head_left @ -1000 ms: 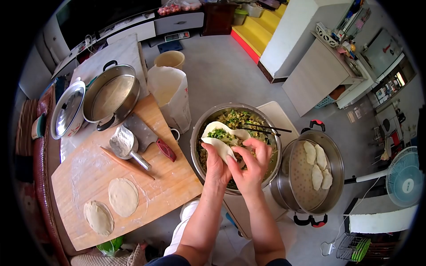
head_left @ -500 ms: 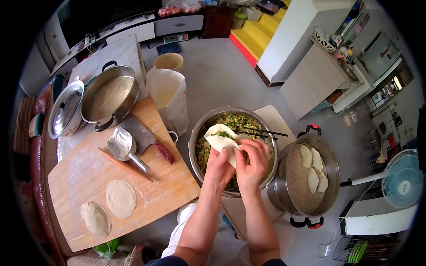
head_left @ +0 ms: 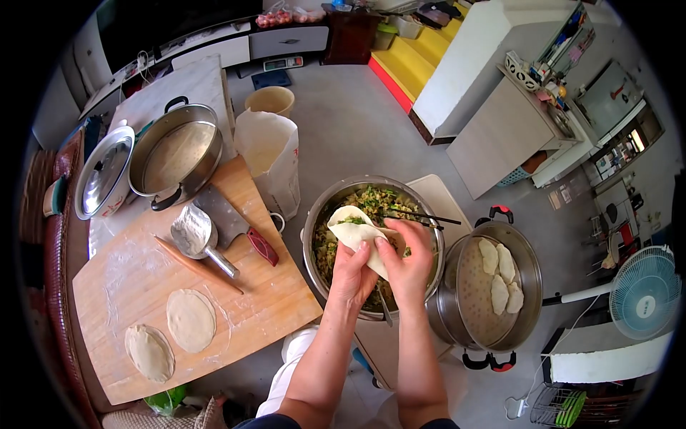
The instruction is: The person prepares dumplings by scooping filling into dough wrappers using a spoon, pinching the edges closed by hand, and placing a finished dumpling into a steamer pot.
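A half-folded dumpling (head_left: pixel 359 234) is held above a large metal bowl (head_left: pixel 310 252) of chopped green filling (head_left: pixel 375 198). Its left end gapes, with some filling showing inside. My left hand (head_left: pixel 350 277) cups the dough from below, thumb on its front. My right hand (head_left: pixel 409 259) pinches the near edge between thumb and fingers, close to my left thumb. Dark chopsticks (head_left: pixel 429 217) rest across the bowl's right rim, and a metal handle (head_left: pixel 386 312) leans out at its near side.
At right, a steamer pot (head_left: pixel 537 286) holds several shaped dumplings (head_left: pixel 500 259). The wooden board (head_left: pixel 264 314) at left carries an oval wrapper (head_left: pixel 191 320), a folded dumpling (head_left: pixel 149 352), a rolling pin (head_left: pixel 193 263), a flour scoop (head_left: pixel 193 230) and a cleaver (head_left: pixel 221 218).
My right-hand fingers have shifted slightly along the dough's edge, and the metal handle at the bowl's near side now shows between my arms. The view has moved a little.
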The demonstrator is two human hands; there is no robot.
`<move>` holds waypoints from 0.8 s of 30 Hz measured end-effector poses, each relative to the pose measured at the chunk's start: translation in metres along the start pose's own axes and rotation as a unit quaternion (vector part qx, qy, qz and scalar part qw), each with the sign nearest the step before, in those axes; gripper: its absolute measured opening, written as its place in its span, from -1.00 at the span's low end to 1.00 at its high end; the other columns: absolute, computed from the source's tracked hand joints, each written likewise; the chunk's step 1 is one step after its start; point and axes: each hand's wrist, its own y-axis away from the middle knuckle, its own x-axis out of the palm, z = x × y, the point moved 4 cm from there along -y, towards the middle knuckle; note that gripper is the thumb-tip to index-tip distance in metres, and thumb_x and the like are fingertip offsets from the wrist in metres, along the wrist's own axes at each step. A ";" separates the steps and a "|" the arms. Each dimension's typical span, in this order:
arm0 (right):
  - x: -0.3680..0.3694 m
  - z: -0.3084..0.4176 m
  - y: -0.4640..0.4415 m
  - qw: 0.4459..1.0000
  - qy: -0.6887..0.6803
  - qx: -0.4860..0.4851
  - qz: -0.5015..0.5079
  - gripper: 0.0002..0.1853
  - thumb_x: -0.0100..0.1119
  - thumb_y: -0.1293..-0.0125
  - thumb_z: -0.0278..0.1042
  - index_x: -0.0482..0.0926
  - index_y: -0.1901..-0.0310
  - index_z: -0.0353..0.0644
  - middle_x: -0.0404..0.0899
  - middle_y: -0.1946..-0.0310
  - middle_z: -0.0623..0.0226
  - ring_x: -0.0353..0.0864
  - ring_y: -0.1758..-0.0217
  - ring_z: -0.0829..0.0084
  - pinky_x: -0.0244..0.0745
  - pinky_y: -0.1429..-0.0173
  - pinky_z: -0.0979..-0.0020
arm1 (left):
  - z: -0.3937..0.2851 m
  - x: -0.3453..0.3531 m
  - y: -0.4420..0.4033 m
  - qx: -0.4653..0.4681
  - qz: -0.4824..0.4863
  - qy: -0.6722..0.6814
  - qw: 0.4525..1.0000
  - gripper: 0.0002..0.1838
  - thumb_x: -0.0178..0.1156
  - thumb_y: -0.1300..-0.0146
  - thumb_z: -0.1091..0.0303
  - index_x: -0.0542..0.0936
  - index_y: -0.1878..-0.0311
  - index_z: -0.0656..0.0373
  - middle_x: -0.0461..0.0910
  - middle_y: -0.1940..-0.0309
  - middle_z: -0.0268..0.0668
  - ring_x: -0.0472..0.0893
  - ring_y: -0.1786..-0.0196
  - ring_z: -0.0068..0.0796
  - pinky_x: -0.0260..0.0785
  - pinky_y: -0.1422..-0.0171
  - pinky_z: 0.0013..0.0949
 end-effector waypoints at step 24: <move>0.013 0.004 -0.006 0.995 0.059 -0.081 -0.003 -0.90 0.37 -0.05 -0.54 0.68 0.35 -0.27 0.59 0.31 0.31 0.55 0.18 0.22 0.48 0.07 0.24 | 0.002 -0.004 -0.002 -0.001 -0.032 0.014 0.999 -0.52 0.25 -0.37 0.43 0.36 -0.30 0.08 0.52 -0.14 -0.29 0.55 -0.18 -0.38 0.46 -0.32 -0.22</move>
